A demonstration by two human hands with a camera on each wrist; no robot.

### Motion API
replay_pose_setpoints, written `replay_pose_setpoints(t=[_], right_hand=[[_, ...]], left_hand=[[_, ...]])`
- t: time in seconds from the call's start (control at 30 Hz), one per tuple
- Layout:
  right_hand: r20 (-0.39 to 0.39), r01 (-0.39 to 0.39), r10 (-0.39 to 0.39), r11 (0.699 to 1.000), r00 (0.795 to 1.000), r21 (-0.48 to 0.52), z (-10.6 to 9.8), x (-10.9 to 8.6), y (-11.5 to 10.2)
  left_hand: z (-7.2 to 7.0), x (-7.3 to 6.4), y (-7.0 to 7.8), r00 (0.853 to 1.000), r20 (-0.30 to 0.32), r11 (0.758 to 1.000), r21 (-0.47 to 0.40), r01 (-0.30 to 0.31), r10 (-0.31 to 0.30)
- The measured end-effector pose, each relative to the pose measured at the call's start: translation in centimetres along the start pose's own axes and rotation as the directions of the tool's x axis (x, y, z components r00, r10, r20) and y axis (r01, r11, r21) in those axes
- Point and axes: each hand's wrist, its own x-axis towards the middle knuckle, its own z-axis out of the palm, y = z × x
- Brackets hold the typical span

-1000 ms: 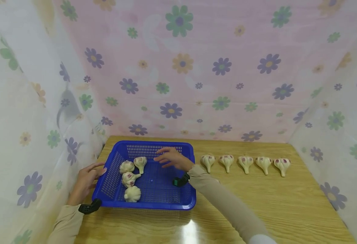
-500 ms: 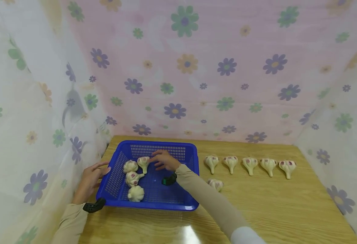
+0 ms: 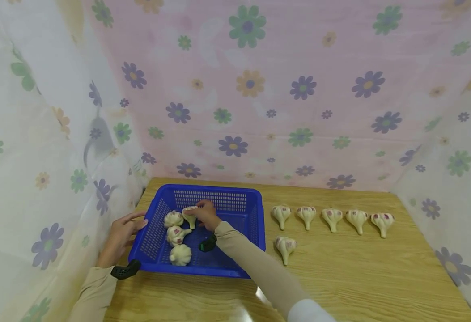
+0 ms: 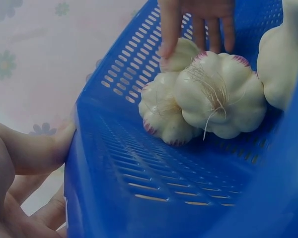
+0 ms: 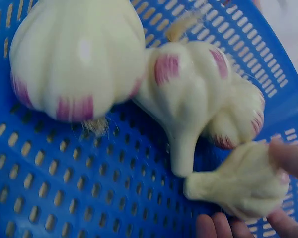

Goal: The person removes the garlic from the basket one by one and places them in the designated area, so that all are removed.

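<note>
A blue plastic basket (image 3: 233, 268) stands on the wooden table with several garlic bulbs grouped at its left side. My left hand (image 3: 119, 235) holds the basket's left rim, thumb at the edge in the left wrist view. My right hand (image 3: 208, 214) reaches inside and pinches the rear garlic bulb (image 3: 189, 218) between thumb and fingers. In the right wrist view that bulb (image 5: 243, 186) lies with its stem pointing left. Beside it sit another bulb (image 3: 173, 219), a bulb with its stem to the right (image 3: 177, 235) and a front bulb (image 3: 180, 255).
Right of the basket, several garlic bulbs (image 3: 332, 219) form a row on the wooden table (image 3: 360, 277), stems toward me. One more bulb (image 3: 285, 249) lies in front of the row's left end. Flowered sheets (image 3: 271, 112) enclose the back and sides.
My right hand has moved left across the basket to the rear garlic bulb and taken hold of it. The lone bulb on the table has come into full view. The left hand stays at the rim.
</note>
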Motion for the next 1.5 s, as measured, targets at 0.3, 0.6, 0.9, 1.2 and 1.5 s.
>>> replay_pose_setpoints(t=[0.3,0.6,0.9,1.2,1.5], right_hand=[[-0.078,0.011,-0.014,0.999,0.997,-0.034,0.3,-0.1,0.2],[-0.064,0.007,-0.008,1.000,0.998,-0.005,-0.4,-0.5,0.4],[0.053,0.007,-0.012,0.995,0.999,0.096,-1.1,-0.8,0.0],[0.132,0.048,-0.062,0.994,0.989,0.102,-2.1,-1.7,-1.9],[0.188,0.086,-0.100,0.993,0.977,0.084,-3.8,-2.5,-2.7]], left_hand=[[0.5,0.4,0.0,1.000,0.006,1.000,0.003,-0.007,0.007],[1.0,0.3,0.1,1.000,0.013,1.000,-0.004,0.003,-0.003],[0.4,-0.2,0.2,1.000,0.009,1.000,0.005,0.001,-0.001],[-0.3,-0.5,0.2,1.000,0.005,1.000,0.028,0.001,-0.002],[0.0,-0.5,0.1,1.000,0.014,0.999,0.031,0.011,-0.011]])
